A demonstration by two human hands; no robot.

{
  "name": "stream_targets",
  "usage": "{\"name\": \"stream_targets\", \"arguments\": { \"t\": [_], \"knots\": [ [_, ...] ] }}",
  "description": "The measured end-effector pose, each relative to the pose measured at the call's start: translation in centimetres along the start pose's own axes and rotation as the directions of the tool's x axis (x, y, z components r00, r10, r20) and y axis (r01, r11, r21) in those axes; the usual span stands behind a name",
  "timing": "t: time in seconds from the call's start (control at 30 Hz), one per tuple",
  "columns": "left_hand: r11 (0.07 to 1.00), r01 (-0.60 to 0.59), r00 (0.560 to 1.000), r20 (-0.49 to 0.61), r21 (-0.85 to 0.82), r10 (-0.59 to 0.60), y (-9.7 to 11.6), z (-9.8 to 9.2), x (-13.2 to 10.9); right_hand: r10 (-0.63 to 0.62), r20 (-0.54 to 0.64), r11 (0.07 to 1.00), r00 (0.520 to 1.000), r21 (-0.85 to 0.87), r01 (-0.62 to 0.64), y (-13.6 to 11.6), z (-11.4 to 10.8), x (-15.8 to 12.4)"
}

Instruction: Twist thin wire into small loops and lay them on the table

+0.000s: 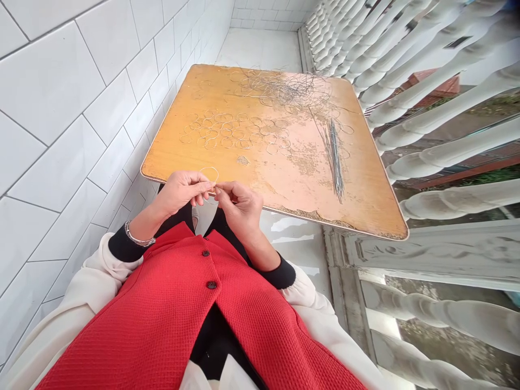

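My left hand and my right hand meet at the near edge of a worn wooden table. Both pinch a thin wire ring that loops up above the fingertips. The fingers of both hands are closed on the wire. Several finished wire rings lie flat in rows on the middle of the table. A bundle of straight wire pieces lies to the right. A tangled heap of wire sits at the far side.
A white tiled wall runs along the left. White balusters of a railing stand close on the right and in front. The table fills the narrow balcony floor. I wear a red vest and a bracelet on my left wrist.
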State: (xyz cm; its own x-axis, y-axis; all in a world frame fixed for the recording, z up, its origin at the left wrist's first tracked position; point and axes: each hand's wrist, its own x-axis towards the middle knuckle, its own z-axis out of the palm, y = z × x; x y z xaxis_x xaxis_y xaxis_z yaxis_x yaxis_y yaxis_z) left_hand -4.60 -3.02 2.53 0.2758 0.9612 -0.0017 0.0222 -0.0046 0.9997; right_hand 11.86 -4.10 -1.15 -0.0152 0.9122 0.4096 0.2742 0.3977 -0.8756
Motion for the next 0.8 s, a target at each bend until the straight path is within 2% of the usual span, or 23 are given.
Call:
{"name": "stream_targets", "arguments": {
  "t": [0.1,0.17,0.3,0.4,0.47,0.57,0.7,0.8],
  "knots": [
    [1.000,0.007,1.000,-0.016,0.023,-0.007,0.0,0.1,0.0,-0.043,0.001,0.998,0.999,-0.047,0.043,-0.1,0.0,0.1],
    [1.000,0.010,0.999,-0.040,0.020,-0.009,0.0,0.2,0.0,-0.018,0.027,1.000,0.999,0.014,0.017,0.0,-0.1,0.1],
    [0.998,-0.040,0.983,-0.178,-0.043,0.032,0.0,0.4,0.0,0.150,0.104,0.946,0.983,0.275,-0.174,0.3,-0.2,0.0],
    [0.994,-0.086,0.961,-0.267,-0.067,0.066,0.0,0.7,0.1,0.219,0.172,0.889,0.960,0.370,-0.269,0.7,0.0,-0.2],
    [0.993,-0.092,0.955,-0.289,-0.068,0.068,-0.1,1.0,0.1,0.237,0.208,0.875,0.949,0.379,-0.301,0.9,0.2,-0.3],
    [0.993,-0.081,0.951,-0.304,-0.082,0.053,-0.5,1.4,0.1,0.250,0.202,0.883,0.947,0.354,-0.308,1.0,0.5,-0.3],
    [0.992,-0.062,0.954,-0.298,-0.108,0.027,-0.8,1.7,0.1,0.213,0.202,0.932,0.956,0.253,-0.261,0.9,0.4,-0.2],
    [0.996,-0.024,0.958,-0.286,-0.086,-0.002,-0.6,1.5,0.2,0.172,0.258,0.952,0.951,0.205,-0.228,0.9,0.2,-0.2]
  ]
}}
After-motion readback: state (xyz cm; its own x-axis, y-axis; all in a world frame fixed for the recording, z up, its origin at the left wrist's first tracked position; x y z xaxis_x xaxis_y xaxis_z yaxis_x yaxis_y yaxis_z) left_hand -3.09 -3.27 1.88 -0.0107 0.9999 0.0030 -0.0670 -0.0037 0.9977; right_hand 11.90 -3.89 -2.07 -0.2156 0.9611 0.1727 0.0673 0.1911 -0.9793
